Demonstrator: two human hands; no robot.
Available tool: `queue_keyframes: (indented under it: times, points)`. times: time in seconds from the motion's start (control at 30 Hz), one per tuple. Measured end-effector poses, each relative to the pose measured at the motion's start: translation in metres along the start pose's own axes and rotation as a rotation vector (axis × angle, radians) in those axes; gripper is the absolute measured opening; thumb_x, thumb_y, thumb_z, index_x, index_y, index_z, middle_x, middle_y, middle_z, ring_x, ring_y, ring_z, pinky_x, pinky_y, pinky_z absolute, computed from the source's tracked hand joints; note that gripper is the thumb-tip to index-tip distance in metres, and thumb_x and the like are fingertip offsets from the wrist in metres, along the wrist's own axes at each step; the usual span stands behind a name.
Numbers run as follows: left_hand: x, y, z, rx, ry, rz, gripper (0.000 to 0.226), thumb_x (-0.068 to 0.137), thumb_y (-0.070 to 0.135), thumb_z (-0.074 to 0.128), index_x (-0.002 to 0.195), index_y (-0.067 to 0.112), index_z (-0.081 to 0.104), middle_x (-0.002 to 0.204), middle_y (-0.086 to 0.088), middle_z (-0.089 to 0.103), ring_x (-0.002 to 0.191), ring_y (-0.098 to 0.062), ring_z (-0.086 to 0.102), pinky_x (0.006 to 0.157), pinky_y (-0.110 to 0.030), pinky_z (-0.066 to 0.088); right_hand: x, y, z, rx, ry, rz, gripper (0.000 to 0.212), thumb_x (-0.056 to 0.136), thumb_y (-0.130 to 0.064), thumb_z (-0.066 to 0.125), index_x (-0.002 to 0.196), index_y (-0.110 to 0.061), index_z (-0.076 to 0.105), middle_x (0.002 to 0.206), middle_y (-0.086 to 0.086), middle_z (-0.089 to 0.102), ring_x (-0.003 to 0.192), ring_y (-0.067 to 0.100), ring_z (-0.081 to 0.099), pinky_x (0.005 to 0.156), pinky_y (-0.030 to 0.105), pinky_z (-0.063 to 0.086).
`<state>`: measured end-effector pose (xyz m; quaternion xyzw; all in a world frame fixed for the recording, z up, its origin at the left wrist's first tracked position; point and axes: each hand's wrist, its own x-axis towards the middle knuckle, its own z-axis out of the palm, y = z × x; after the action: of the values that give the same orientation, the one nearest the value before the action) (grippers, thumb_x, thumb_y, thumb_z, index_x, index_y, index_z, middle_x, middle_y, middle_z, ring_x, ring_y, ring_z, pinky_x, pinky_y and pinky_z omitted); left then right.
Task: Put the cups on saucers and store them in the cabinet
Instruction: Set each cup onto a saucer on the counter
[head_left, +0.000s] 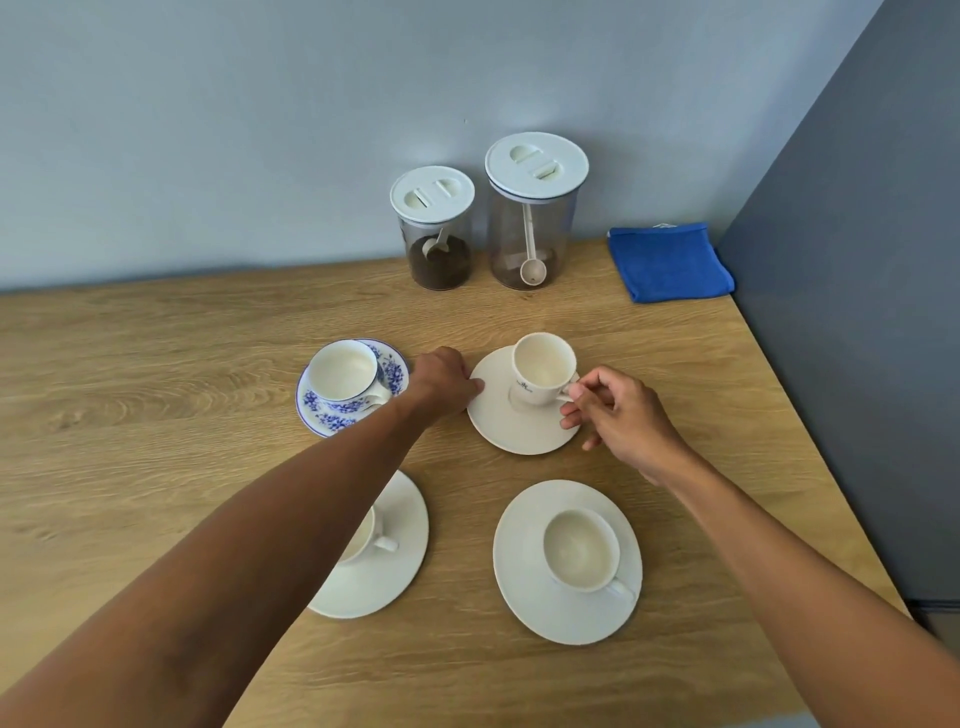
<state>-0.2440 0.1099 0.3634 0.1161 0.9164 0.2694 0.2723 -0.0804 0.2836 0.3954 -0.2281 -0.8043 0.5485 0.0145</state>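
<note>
Several cups stand on saucers on the wooden counter (156, 374). A tall white cup (543, 368) sits on the far white saucer (511, 431). My right hand (615, 415) pinches that cup's handle. My left hand (444, 382) grips the same saucer's left rim. To the left, a blue-flowered cup (343, 371) rests on its blue-flowered saucer (392, 366). Nearer me, a white cup (582, 551) sits on a white saucer (530, 608). My left forearm hides most of another white cup (371, 535) on the near left saucer (395, 566).
Two clear jars with white lids stand at the back wall: a short one (434, 228) with dark grounds and a taller one (535, 208) with a scoop. A folded blue cloth (667, 262) lies in the back right corner. A grey wall (857, 312) borders the counter's right edge.
</note>
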Motion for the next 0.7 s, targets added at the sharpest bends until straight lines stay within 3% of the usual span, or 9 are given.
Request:
queue_keyframes:
  times: [0.33,0.5,0.7]
  points:
    - [-0.002,0.0,0.0,-0.055,0.003,0.008,0.027,0.089,0.026,0.073,0.106,0.007,0.066,0.108,-0.015,0.069,0.102,-0.031,0.068,0.09,-0.043,0.057,0.002,0.003,0.013,-0.061,-0.018,0.006,0.017,0.099,-0.02,0.06,0.094,-0.004,0.062,0.086,0.007,0.075,0.074,0.013,0.075,0.049,0.03,0.056]
    - [-0.005,0.0,-0.002,-0.056,-0.004,0.0,0.027,0.088,0.028,0.072,0.106,0.009,0.064,0.109,-0.013,0.068,0.102,-0.03,0.067,0.091,-0.043,0.057,0.0,0.005,0.016,-0.183,-0.009,-0.024,0.015,0.098,-0.027,0.059,0.093,-0.013,0.061,0.083,-0.002,0.074,0.067,0.008,0.072,0.047,0.03,0.054]
    - [-0.014,0.0,-0.004,-0.052,0.014,0.019,0.025,0.087,0.028,0.07,0.103,0.011,0.063,0.108,-0.013,0.066,0.102,-0.03,0.065,0.09,-0.044,0.057,-0.001,0.013,0.015,-0.28,-0.02,-0.033,0.028,0.095,-0.049,0.056,0.106,-0.024,0.053,0.084,-0.003,0.073,0.08,0.008,0.07,0.069,0.036,0.055]
